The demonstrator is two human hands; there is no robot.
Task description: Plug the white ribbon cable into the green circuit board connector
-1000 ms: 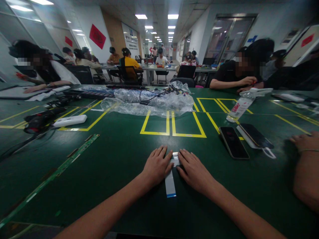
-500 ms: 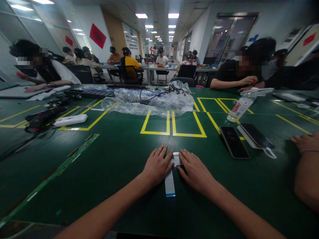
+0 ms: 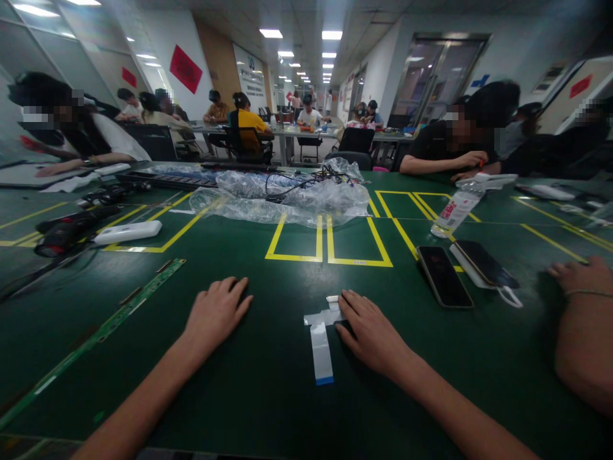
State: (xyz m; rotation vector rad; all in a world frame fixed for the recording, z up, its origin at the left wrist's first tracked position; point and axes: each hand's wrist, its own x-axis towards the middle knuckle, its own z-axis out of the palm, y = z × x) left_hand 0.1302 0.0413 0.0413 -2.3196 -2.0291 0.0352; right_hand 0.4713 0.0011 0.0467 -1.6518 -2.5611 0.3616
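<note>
A white flat ribbon cable (image 3: 320, 354) with a blue end lies on the green table in front of me, bent or overlapped into a crosspiece at its far end. My right hand (image 3: 371, 329) lies flat and open, its fingertips touching the right side of that crosspiece. To the left, my left hand (image 3: 213, 313) is open with fingers stretched out, apart from the cable and holding nothing. Between the left forearm and the table's left side lies a long, narrow green circuit board (image 3: 127, 316).
Bubble-like clear plastic wrap (image 3: 292, 198) with black cables lies farther back. Two phones (image 3: 445, 276) and a tilted bottle (image 3: 457, 207) are at right, near another person's arm (image 3: 587, 319). A white device (image 3: 128, 232) lies at left. Yellow tape marks the green table (image 3: 268, 409).
My left hand has left the ribbon cable and moved left, uncovering the crosspiece's left end. My right hand stays at the cable. The view has shifted slightly.
</note>
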